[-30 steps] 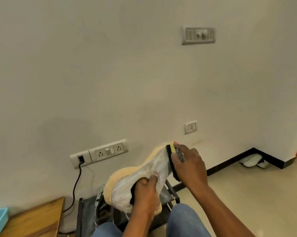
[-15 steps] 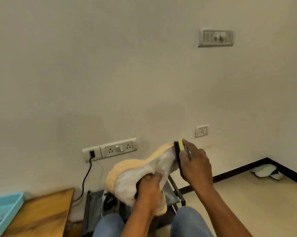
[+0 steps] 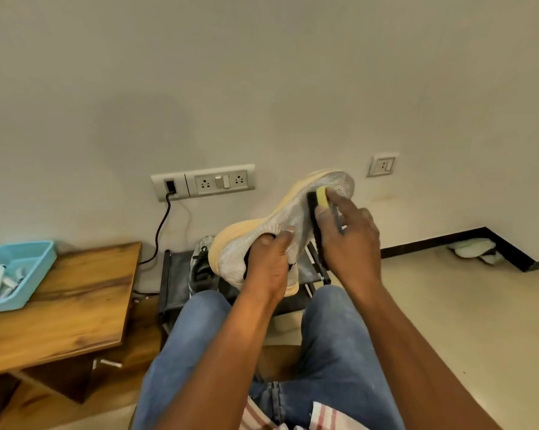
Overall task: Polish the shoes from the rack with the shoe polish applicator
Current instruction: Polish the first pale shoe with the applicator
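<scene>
**Seated worker is giving a pale knit sneaker its polish by the shoe rack**

A person in blue jeans is sitting facing a cream wall (image 3: 262,72), with a wooden side table (image 3: 75,299) at the left carrying a blue plastic tray (image 3: 40,274) of small items. Straight ahead, a low black shoe rack (image 3: 175,280) is standing against the wall, close enough that the next pair is likely within easy reach; a second grey shoe (image 3: 200,262) is waiting on it. Above the knees, the sneaker (image 3: 280,218) is being held up on a slant, toe raised toward the wall, which appears to be turning its grey side panel toward the working hand. The left hand (image 3: 271,268) is gripping the collar, fingers tucked into the opening and thumb over the knit, apparently steadying the shoe against the rubbing. The right hand (image 3: 348,237) is curling around the shoe polish applicator (image 3: 319,203), pressing its black-and-yellow pad against the forefoot; the applicator's lower end is hidden behind the fingers, so its full shape cannot be told.
</scene>
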